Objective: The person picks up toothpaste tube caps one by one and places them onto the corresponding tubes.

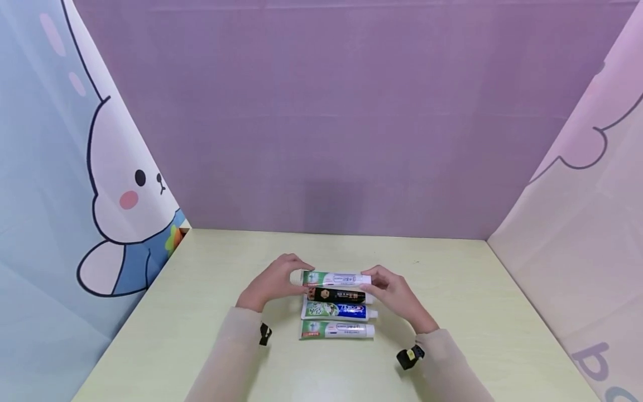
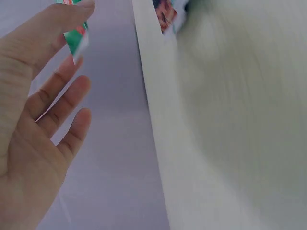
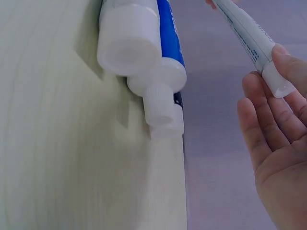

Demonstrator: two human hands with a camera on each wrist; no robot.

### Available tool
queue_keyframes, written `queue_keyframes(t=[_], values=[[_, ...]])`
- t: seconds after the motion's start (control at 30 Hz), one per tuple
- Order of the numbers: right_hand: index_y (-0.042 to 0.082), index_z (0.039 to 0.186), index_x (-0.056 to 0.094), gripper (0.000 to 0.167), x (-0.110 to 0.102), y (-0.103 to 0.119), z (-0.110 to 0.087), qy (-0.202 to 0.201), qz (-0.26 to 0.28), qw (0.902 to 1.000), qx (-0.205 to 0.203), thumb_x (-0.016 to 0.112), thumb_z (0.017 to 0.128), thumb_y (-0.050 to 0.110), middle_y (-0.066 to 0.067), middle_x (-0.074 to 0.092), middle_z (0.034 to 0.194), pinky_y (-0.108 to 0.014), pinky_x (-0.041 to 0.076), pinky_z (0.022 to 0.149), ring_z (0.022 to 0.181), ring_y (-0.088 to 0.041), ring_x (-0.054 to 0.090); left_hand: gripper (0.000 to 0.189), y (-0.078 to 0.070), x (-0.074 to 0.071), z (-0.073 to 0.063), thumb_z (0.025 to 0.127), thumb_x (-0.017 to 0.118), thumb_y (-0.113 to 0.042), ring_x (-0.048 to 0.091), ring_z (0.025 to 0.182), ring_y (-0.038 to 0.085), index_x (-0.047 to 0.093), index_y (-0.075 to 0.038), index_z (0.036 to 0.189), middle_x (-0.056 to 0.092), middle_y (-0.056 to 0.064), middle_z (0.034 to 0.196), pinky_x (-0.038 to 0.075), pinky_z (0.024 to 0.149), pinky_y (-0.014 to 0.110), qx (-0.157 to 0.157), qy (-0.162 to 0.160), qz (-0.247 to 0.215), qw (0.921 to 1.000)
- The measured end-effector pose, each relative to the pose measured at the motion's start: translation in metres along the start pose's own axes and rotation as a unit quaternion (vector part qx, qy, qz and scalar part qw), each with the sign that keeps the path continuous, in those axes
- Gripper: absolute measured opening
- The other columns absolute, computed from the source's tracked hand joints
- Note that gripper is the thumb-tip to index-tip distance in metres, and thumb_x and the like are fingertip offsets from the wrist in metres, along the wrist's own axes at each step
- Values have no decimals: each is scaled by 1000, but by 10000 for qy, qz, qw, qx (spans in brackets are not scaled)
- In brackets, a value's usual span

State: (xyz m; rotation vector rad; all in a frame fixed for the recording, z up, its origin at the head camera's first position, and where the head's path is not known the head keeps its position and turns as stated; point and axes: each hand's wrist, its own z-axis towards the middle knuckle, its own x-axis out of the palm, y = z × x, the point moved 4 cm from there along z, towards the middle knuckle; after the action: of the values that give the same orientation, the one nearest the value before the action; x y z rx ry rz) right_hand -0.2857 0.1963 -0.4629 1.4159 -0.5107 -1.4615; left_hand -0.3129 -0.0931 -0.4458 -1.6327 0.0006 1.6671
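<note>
Both hands hold one white-and-green toothpaste tube [image 1: 344, 280] level, one at each end. My left hand [image 1: 279, 278] pinches its flat green end between thumb and fingers; the left wrist view shows that green end [image 2: 76, 40] by the thumb. At the white cap end, my right hand [image 1: 394, 290] grips with thumb and fingertips, its other fingers loosely bent. Nearer me, a black tube [image 1: 336, 295], a blue-and-green tube [image 1: 337, 310] and another white-and-green tube [image 1: 336, 330] lie in a row, caps to the right. The held tube overlaps the black one's far edge in the head view.
The pale wooden table [image 1: 166, 340] reaches back to a purple cloth wall [image 1: 331, 111]. A blue cloth with a cartoon rabbit [image 1: 133, 206] hangs at the left, and a pink-and-white cloth [image 1: 582, 234] at the right. Each wrist wears a small black device [image 1: 409, 357].
</note>
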Motion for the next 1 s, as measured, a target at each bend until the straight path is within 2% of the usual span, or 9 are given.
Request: queue_keyframes(t=[0.2,0.4,0.57,0.83,1.0], values=[[7,117,66,22,-2,0,0,54,-30,10000,58,68,95,8,-11,70,105,-35,56,78,92,-36,67,45,7,0,-4,81,83,-18,61,111,24,72,-14,124,69,-1,117,49,95,40,10,-38,-330,9994],[17,116,68,22,-5,-2,0,52,-119,9997,186,71,94,22,-1,69,97,-30,54,79,89,-22,65,44,10,1,-3,80,82,-19,61,106,23,72,-13,123,69,1,112,50,92,40,81,-203,-330,9992],[19,117,68,25,-5,-8,3,-42,-286,9993,216,74,93,24,-1,64,91,-30,53,76,84,-20,62,45,15,5,0,80,83,-17,61,105,26,72,-12,123,69,3,111,50,92,41,128,-349,-499,9981],[12,121,67,29,-4,-16,8,-90,-502,9976,462,71,95,23,0,63,93,-29,52,77,86,-17,60,47,23,12,7,79,83,-20,61,104,20,72,-14,124,68,-2,111,49,92,38,-191,-384,-452,9981],[12,119,67,26,-3,-21,11,-58,-543,9971,531,70,96,22,0,65,95,-32,52,79,88,-17,61,48,30,19,12,79,84,-20,62,102,16,71,-14,125,67,-3,113,51,89,37,-373,-413,-618,9965]])
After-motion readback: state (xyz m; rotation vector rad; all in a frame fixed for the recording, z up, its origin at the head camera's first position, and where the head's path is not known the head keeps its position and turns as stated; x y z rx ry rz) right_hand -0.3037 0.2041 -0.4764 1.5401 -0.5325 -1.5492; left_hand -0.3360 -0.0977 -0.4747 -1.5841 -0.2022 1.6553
